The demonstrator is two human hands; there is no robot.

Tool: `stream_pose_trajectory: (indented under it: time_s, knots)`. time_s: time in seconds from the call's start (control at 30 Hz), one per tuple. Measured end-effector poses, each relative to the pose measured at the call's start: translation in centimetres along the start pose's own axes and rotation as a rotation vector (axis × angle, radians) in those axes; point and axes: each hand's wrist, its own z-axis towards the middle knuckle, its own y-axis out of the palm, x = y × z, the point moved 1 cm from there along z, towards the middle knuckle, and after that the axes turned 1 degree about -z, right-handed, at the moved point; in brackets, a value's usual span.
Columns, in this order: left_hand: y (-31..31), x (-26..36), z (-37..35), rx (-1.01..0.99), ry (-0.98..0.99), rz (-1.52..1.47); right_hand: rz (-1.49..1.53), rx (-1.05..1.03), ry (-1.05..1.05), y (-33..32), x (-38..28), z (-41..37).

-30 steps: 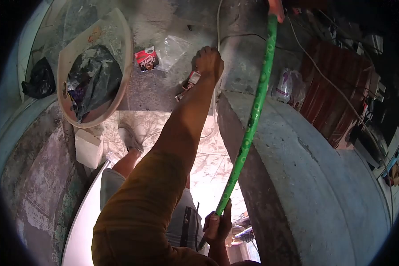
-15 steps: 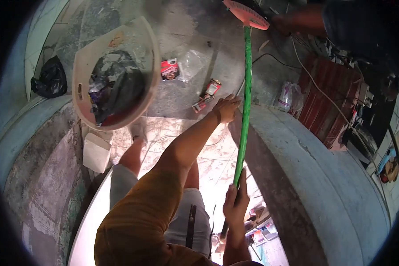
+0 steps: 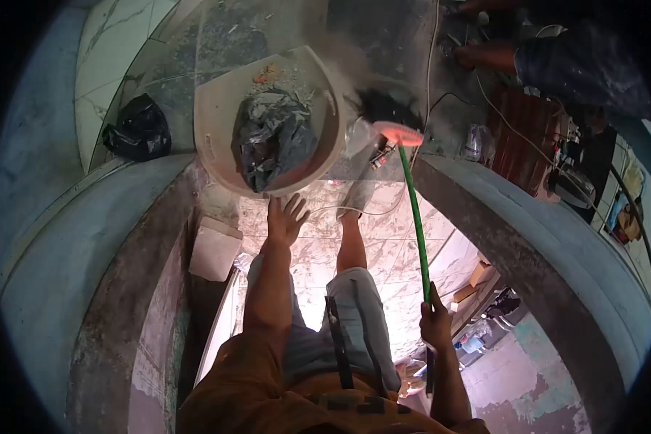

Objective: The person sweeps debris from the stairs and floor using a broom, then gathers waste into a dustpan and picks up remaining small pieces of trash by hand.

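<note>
My right hand [image 3: 435,322] is closed round the lower part of a green broom handle [image 3: 418,224]. The broom's pink head [image 3: 398,134], with dark bristles, lies over the floor at the upper centre, partly covering a small red packet [image 3: 380,155]. My left hand [image 3: 286,219] has its fingers spread and holds nothing. It is just below the rim of a large pale tub [image 3: 330,168]. Inside the tub are a crumpled dark plastic bag [image 3: 275,141] and loose debris.
A black bag [image 3: 139,130] sits left of the tub. A pale block [image 3: 215,249] stands below it. Low walls flank the doorway on both sides. At the upper right are a person's legs [image 3: 579,69], a red-brown corrugated panel [image 3: 526,137] and cables.
My left hand has moved left and down, away from the broom handle to the tub. The broom head has come down over the red packet. The view has shifted, so the tub appears further right.
</note>
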Motion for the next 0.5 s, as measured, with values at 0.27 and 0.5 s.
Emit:
stream_pose_trajectory:
  time_s: [0.27, 0.5]
  knots:
    - [-1.3, 1.1, 7.8, 0.286, 0.217, -0.028, 0.274, 0.038, 0.137, -1.3, -8.1, -3.7]
    - [-4.3, 3.0, 3.9, 0.306, 0.416, -0.122, 0.32, 0.079, -0.244, -1.9, -14.7, 12.6]
